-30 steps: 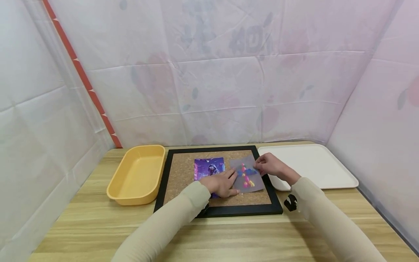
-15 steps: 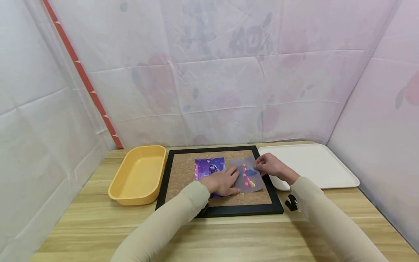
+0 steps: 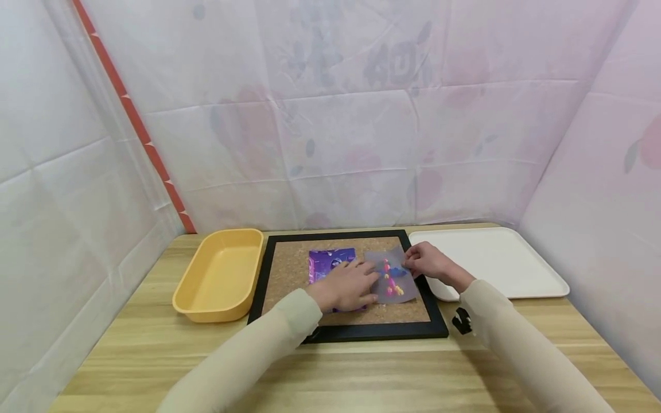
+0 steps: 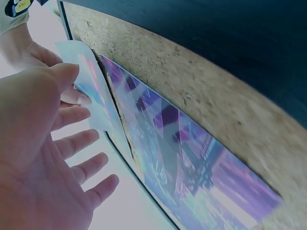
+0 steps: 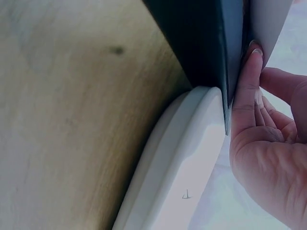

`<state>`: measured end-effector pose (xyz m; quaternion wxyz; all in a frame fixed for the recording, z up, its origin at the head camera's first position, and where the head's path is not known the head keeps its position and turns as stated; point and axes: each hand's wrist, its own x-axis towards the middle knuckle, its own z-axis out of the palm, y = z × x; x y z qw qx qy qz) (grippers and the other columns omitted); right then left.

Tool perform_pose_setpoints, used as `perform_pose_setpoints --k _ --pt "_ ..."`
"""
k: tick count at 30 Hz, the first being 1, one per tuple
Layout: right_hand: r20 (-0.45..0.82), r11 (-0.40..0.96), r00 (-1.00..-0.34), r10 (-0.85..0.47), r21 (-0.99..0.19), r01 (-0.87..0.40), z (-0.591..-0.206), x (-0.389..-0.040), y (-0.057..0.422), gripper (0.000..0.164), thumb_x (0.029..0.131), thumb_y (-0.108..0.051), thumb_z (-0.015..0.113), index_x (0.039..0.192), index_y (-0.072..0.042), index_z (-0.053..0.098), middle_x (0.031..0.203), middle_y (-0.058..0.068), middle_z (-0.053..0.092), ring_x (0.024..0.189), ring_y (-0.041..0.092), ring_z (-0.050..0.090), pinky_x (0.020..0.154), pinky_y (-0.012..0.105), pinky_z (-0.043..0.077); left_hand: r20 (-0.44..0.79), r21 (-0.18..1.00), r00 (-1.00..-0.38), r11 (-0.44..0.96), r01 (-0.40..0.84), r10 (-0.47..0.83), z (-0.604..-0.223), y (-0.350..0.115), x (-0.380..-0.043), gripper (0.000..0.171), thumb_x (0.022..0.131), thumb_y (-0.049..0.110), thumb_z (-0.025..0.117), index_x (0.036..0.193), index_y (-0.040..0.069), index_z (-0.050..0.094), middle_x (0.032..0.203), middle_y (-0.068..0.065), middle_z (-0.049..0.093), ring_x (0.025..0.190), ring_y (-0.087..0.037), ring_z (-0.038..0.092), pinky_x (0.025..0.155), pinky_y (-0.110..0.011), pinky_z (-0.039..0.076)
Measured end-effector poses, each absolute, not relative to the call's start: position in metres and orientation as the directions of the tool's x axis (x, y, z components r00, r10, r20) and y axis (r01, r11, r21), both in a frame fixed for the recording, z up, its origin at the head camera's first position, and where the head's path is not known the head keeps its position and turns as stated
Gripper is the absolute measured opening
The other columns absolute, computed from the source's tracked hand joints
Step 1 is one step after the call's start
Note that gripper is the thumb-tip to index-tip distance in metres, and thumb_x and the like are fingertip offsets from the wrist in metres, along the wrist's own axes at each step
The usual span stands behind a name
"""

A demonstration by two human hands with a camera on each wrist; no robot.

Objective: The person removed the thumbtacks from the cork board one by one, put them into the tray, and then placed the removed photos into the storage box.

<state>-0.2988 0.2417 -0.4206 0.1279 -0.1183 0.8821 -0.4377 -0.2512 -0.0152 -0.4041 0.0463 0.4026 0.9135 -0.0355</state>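
Note:
A corkboard [image 3: 286, 275] in a black frame lies on the table, bearing a purple picture sheet [image 3: 321, 263] and a grey sheet [image 3: 408, 287] with a pink, yellow and blue design. My right hand [image 3: 430, 261] pinches the grey sheet's right edge between thumb and fingers, over the frame's right side. My left hand [image 3: 347, 285] hovers over the purple sheet, its fingertips near the left edge of the grey one and covering much of the purple print. In the left wrist view, the fingers [image 4: 79, 143] are spread and hold nothing; the grey sheet [image 4: 98, 91] bends upward.
A yellow tray [image 3: 181, 307] stands left of the corkboard. A white tray [image 3: 488, 258] lies to the right, its near corner touching the frame in the right wrist view. Pale printed sheeting [image 3: 351, 132] walls in the wooden table [image 3: 372, 373] at the back and sides.
My left hand has lifted off the grey sheet's left edge and shifted slightly left over the purple sheet. The right hand keeps its pinch on the grey sheet's edge.

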Motion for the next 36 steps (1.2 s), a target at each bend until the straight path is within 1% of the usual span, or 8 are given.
perform_pose_setpoints --k 5,10,19,24,29,36 --pt "-0.131 0.595 -0.939 -0.318 -0.799 -0.090 -0.422 -0.301 0.241 0.020 0.101 -0.003 0.058 0.108 0.015 0.064 0.086 0.013 0.071 0.071 0.015 0.066 0.069 0.033 0.061 -0.081 -0.031 -0.673 0.673 0.739 0.735 -0.401 -0.031 -0.246 0.054 0.106 0.047 0.051 0.152 0.019 0.049 0.162 -0.006 0.039 0.148 -0.031 0.036 0.118 -0.052 0.035" --pt "-0.137 0.584 -0.938 -0.319 -0.808 -0.080 -0.422 -0.301 0.244 0.021 0.102 -0.004 0.058 0.109 0.016 0.064 0.086 0.013 0.071 0.072 0.015 0.066 0.069 0.034 0.061 -0.071 -0.007 -0.681 0.682 0.731 0.729 -0.398 -0.042 -0.243 0.055 0.108 0.046 0.048 0.155 0.019 0.045 0.161 -0.006 0.041 0.147 -0.031 0.039 0.118 -0.054 0.035" --pt "-0.137 0.576 -0.935 -0.326 -0.814 -0.082 -0.420 -0.298 0.242 0.023 0.102 -0.006 0.058 0.108 0.015 0.064 0.086 0.014 0.071 0.070 0.015 0.065 0.069 0.035 0.060 -0.106 0.036 -0.714 0.720 0.693 0.692 -0.398 -0.068 -0.234 0.056 0.108 0.048 0.046 0.156 0.019 0.045 0.160 -0.005 0.042 0.149 -0.029 0.036 0.120 -0.054 0.031" --pt "-0.135 0.585 -0.937 -0.323 -0.806 -0.085 -0.419 -0.297 0.244 0.024 0.102 -0.006 0.058 0.109 0.016 0.064 0.086 0.014 0.071 0.070 0.015 0.065 0.068 0.035 0.060 -0.077 0.046 -0.718 0.722 0.690 0.691 -0.398 -0.082 -0.229 0.056 0.108 0.048 0.046 0.155 0.018 0.046 0.161 -0.007 0.041 0.150 -0.031 0.035 0.120 -0.057 0.029" --pt "-0.142 0.574 -0.935 -0.324 -0.816 -0.075 -0.419 -0.298 0.245 0.021 0.103 -0.006 0.057 0.108 0.014 0.063 0.084 0.011 0.070 0.071 0.016 0.066 0.069 0.034 0.060 -0.039 0.082 -0.719 0.720 0.690 0.694 -0.396 -0.094 -0.224 0.055 0.108 0.047 0.047 0.153 0.016 0.049 0.162 -0.009 0.039 0.150 -0.034 0.035 0.121 -0.058 0.027" --pt "-0.113 0.529 -0.927 -0.358 -0.842 -0.102 -0.409 -0.295 0.240 0.023 0.103 -0.006 0.056 0.112 0.015 0.062 0.086 0.011 0.070 0.074 0.016 0.066 0.072 0.038 0.061 -0.046 0.121 -0.759 0.758 0.641 0.650 -0.396 -0.117 -0.219 0.057 0.108 0.048 0.046 0.154 0.015 0.048 0.162 -0.010 0.040 0.150 -0.037 0.034 0.121 -0.058 0.027"
